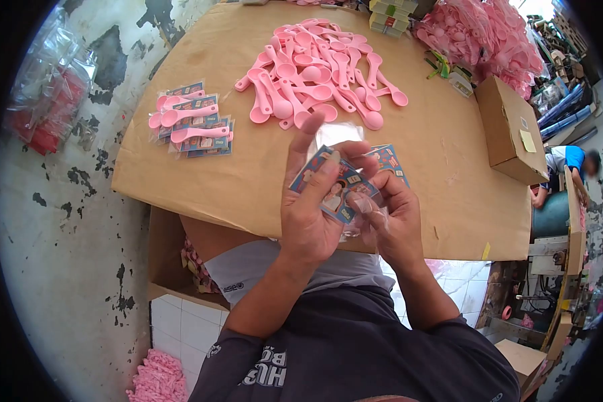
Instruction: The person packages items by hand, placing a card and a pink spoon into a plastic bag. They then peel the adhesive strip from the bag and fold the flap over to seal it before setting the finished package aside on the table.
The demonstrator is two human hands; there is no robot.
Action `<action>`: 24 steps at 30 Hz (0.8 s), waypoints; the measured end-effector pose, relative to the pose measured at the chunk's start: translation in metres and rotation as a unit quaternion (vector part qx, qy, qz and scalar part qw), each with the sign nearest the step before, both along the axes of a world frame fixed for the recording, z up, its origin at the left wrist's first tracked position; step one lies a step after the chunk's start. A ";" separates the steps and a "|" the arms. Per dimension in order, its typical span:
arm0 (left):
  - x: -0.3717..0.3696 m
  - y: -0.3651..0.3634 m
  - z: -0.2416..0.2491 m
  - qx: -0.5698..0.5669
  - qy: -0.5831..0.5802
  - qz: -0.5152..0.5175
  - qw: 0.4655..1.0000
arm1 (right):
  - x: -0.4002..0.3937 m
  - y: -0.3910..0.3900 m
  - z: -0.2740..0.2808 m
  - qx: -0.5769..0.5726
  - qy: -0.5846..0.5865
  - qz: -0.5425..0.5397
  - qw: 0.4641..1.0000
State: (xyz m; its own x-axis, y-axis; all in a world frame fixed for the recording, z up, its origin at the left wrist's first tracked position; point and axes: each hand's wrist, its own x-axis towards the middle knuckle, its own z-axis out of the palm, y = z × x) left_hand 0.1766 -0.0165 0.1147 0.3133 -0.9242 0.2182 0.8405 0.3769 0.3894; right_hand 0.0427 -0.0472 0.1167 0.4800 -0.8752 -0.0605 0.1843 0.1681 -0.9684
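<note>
Above the table's near edge, my left hand (pixel 309 201) pinches a blue printed card (pixel 338 191) between thumb and fingers. My right hand (pixel 394 218) is at the card's lower right corner, its fingers closed on clear plastic film (pixel 368 211). Just behind my hands, more blue cards (pixel 390 161) lie on the table, beside a stack of clear plastic bags (pixel 342 136). Beyond them is a large heap of pink spoons (pixel 315 74). To the left, several packed cards with pink spoons (pixel 197 130) lie in an overlapping pile.
The brown table (pixel 449 194) bears a cardboard box (pixel 512 130) at right. A big bag of pink spoons (pixel 479 37) and small boxes (pixel 390 17) sit at the back. At far right a person (pixel 566 161) bends over. Plastic bags (pixel 50 87) hang on the left wall.
</note>
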 end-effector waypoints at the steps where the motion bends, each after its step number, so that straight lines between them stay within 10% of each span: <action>1: -0.002 0.000 -0.002 0.002 -0.015 -0.006 1.000 | 0.003 0.000 -0.001 -0.004 -0.020 -0.015 1.000; 9: 0.003 0.002 0.003 0.035 -0.019 -0.013 0.999 | 0.010 0.002 -0.004 -0.124 -0.036 -0.090 0.988; 12: 0.005 -0.001 0.001 0.095 -0.038 0.043 0.994 | -0.008 -0.006 0.005 -0.497 0.178 -0.080 0.846; 15: 0.023 -0.002 -0.012 0.124 0.035 0.039 0.991 | -0.016 -0.010 0.013 -0.562 0.158 -0.016 0.812; 21: 0.051 0.003 -0.017 0.121 0.080 0.087 0.986 | -0.026 -0.072 0.035 -0.410 0.226 -0.057 0.882; 24: 0.046 0.008 -0.015 0.113 0.062 0.088 0.988 | -0.022 -0.139 0.038 -0.474 0.324 -0.073 0.816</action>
